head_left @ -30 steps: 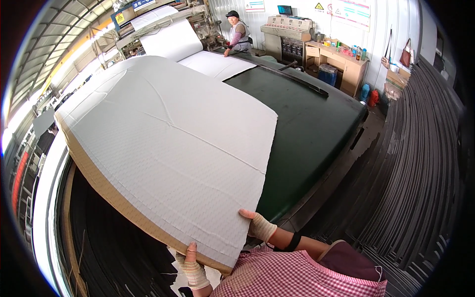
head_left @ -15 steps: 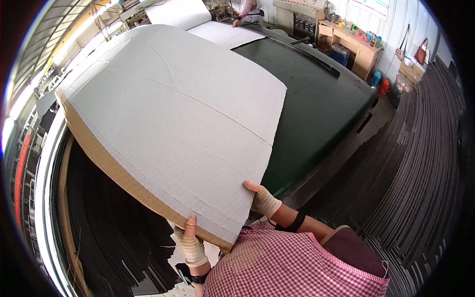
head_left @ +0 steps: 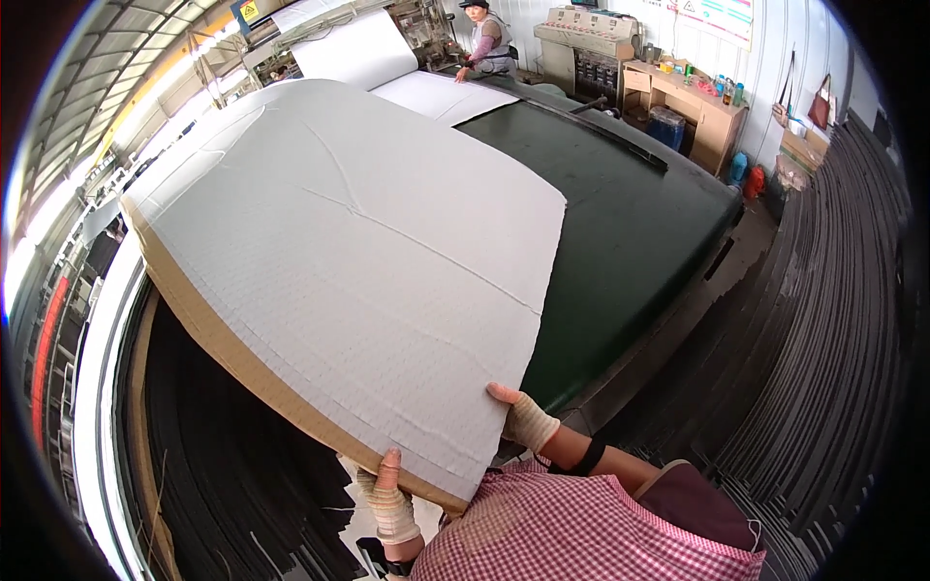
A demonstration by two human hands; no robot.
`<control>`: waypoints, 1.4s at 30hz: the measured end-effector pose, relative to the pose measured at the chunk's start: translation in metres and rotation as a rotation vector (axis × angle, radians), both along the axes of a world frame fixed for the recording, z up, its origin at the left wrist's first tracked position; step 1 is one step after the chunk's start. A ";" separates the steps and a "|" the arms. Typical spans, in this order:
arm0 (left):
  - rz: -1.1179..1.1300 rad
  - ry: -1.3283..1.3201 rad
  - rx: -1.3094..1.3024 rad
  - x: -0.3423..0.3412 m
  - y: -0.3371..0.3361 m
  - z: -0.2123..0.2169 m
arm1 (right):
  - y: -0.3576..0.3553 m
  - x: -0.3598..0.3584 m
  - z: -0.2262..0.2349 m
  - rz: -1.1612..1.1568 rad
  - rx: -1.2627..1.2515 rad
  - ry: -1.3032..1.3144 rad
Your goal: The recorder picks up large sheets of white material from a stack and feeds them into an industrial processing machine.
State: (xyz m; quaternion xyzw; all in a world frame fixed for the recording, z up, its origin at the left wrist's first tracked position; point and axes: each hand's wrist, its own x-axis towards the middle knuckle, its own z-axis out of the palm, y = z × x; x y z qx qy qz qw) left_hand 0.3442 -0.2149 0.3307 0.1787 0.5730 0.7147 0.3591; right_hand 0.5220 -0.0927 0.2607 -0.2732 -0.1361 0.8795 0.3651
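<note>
A large white sheet (head_left: 368, 261) with raised crease lines and a brown strip along its near left edge spreads in front of me. My left hand (head_left: 390, 504), in a knit glove with bare fingertips, grips the brown edge, thumb on top and fingers curled underneath. At the sheet's right edge, my right hand (head_left: 523, 418), gloved likewise, is closed on it near the corner, thumb on top. The fingers beneath the sheet are hidden. The sheet's right side overlaps a dark green conveyor belt (head_left: 620, 232).
Stacks of dark sheets stand at the right (head_left: 833, 320) and lower left (head_left: 242, 436). Beyond the belt, a person (head_left: 489, 44) touches another white sheet (head_left: 436, 95). A control console (head_left: 586, 44) and a wooden desk (head_left: 712, 121) line the back wall.
The whole view has shifted, so the sheet, both hands and the background sit lower in the picture. Both hands keep their hold on the sheet. More of the far person shows.
</note>
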 end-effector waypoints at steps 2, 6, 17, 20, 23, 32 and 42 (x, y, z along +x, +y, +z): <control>-0.014 -0.007 0.010 -0.001 0.001 0.000 | 0.001 -0.001 0.000 0.001 0.006 -0.016; -0.031 0.006 0.062 0.001 0.003 -0.001 | 0.003 -0.003 -0.011 -0.016 0.011 0.011; 0.000 0.046 -0.012 -0.003 0.001 -0.012 | 0.000 0.000 0.004 -0.021 -0.015 0.006; -0.008 0.047 0.013 0.001 0.000 -0.011 | -0.003 0.004 0.006 -0.021 -0.030 -0.019; -0.028 0.029 0.028 0.003 -0.001 -0.008 | -0.004 0.005 0.004 -0.018 -0.028 -0.004; -0.008 -0.004 -0.002 0.007 0.000 -0.001 | 0.000 0.003 -0.009 -0.045 0.031 0.004; -0.197 0.072 0.138 -0.011 0.005 0.040 | -0.001 0.005 0.014 -0.226 0.191 0.033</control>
